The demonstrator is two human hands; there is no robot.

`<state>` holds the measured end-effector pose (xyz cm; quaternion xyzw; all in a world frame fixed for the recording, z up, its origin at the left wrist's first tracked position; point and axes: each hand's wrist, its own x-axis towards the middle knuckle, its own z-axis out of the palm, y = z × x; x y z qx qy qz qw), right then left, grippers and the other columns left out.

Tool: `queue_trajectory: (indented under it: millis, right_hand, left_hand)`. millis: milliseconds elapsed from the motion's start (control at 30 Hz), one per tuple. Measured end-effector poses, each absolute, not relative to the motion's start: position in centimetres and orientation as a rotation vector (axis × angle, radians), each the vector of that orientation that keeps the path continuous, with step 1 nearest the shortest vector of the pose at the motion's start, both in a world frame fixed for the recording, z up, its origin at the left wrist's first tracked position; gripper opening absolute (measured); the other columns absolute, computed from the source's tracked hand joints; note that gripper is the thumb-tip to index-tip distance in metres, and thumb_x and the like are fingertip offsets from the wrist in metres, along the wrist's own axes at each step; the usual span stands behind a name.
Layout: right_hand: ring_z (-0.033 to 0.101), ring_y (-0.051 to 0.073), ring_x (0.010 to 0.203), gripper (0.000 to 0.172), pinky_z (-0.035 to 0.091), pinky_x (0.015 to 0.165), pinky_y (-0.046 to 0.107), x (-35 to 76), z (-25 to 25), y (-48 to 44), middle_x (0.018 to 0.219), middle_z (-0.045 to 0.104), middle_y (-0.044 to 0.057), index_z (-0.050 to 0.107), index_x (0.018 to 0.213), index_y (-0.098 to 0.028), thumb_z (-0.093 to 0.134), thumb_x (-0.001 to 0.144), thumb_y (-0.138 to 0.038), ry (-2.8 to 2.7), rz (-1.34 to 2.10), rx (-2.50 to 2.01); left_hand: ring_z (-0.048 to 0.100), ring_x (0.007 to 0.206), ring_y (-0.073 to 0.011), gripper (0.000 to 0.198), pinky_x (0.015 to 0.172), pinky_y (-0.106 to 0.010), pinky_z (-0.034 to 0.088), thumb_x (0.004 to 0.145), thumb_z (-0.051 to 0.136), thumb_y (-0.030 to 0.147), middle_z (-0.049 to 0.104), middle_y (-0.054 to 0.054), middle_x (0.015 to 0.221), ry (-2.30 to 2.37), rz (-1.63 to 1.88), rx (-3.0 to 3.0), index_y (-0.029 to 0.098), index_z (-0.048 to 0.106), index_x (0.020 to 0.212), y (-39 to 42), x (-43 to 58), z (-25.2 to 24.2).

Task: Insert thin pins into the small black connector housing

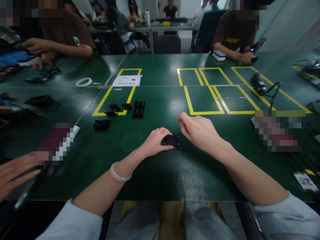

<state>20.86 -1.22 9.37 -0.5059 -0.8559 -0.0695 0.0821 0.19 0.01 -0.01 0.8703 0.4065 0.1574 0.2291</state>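
Observation:
A small black block-shaped part (172,140) lies on the green table (160,173) in front of me. My left hand (156,141) grips its left side with fingers curled over it. My right hand (200,130) hovers just right of the part, thumb and forefinger pinched together above its top right corner; whether something tiny sits between them is too small to tell. A pale bangle circles my left wrist.
Several black parts (138,109) sit by a yellow taped box (117,93) further left, another black piece (102,125) nearer. A tape roll (84,81) and a white sheet (127,80) lie beyond. Other people work at the far and left edges; a co-worker's hand (15,173) rests at lower left.

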Motion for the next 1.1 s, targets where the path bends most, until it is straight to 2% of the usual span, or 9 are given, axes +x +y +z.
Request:
queue_trajectory:
  millis: [100, 233, 500, 700, 933, 1100]
  right_hand:
    - [0.063, 0.016, 0.065, 0.028, 0.025, 0.058, 0.028, 20.92, 9.30, -1.24, 0.077, 0.071, 0.004, 0.054, 0.107, -0.018, 0.029, 0.098, -0.026, -2.548, -0.214, -1.490]
    - [0.062, 0.017, 0.063, 0.034, 0.022, 0.057, 0.028, 20.97, 9.34, -1.19, 0.074, 0.070, 0.004, 0.056, 0.098, -0.019, 0.028, 0.100, -0.038, -2.562, -0.239, -1.528]
    - [0.064, 0.016, 0.067, 0.025, 0.025, 0.058, 0.028, 20.86, 9.45, -1.27, 0.079, 0.071, 0.004, 0.054, 0.107, -0.018, 0.033, 0.095, -0.021, -2.546, -0.212, -1.478]
    - [0.063, 0.017, 0.065, 0.033, 0.023, 0.057, 0.028, 21.05, 9.23, -1.11, 0.076, 0.070, 0.004, 0.056, 0.099, -0.019, 0.028, 0.100, -0.035, -2.565, -0.227, -1.513]
    - [0.062, 0.016, 0.064, 0.028, 0.025, 0.058, 0.027, 20.75, 9.49, -1.29, 0.076, 0.071, 0.004, 0.054, 0.111, -0.018, 0.031, 0.095, -0.023, -2.550, -0.194, -1.508]
    - [0.063, 0.017, 0.066, 0.030, 0.025, 0.058, 0.028, 20.94, 9.18, -1.14, 0.077, 0.070, 0.004, 0.055, 0.105, -0.018, 0.029, 0.099, -0.032, -2.558, -0.204, -1.485]
  left_hand:
    - [0.054, 0.104, -0.0259, 0.040, 0.089, -0.038, 0.040, 0.083, 0.067, 0.050, 0.059, -0.006, 0.113, 1.126, 0.432, 2.394, 0.023, 0.057, 0.110, 0.04, 0.19, -0.01]
    - [0.054, 0.104, -0.0259, 0.041, 0.088, -0.038, 0.041, 0.082, 0.067, 0.050, 0.059, -0.006, 0.113, 1.130, 0.427, 2.388, 0.022, 0.057, 0.111, 0.03, 0.21, 0.10]
    - [0.054, 0.104, -0.0260, 0.040, 0.089, -0.038, 0.041, 0.083, 0.067, 0.050, 0.059, -0.006, 0.113, 1.114, 0.450, 2.389, 0.022, 0.058, 0.111, 0.12, 0.17, 0.07]
    - [0.054, 0.104, -0.0256, 0.042, 0.089, -0.038, 0.041, 0.083, 0.067, 0.050, 0.059, -0.006, 0.113, 1.113, 0.453, 2.392, 0.023, 0.057, 0.112, 0.11, 0.16, -0.18]
    - [0.054, 0.104, -0.0262, 0.042, 0.090, -0.039, 0.041, 0.081, 0.067, 0.050, 0.059, -0.006, 0.113, 1.131, 0.456, 2.381, 0.023, 0.058, 0.112, 0.10, 0.13, -0.27]
    - [0.054, 0.103, -0.0259, 0.043, 0.089, -0.039, 0.041, 0.081, 0.068, 0.051, 0.059, -0.006, 0.112, 1.124, 0.457, 2.392, 0.023, 0.058, 0.112, 0.12, 0.12, -0.30]
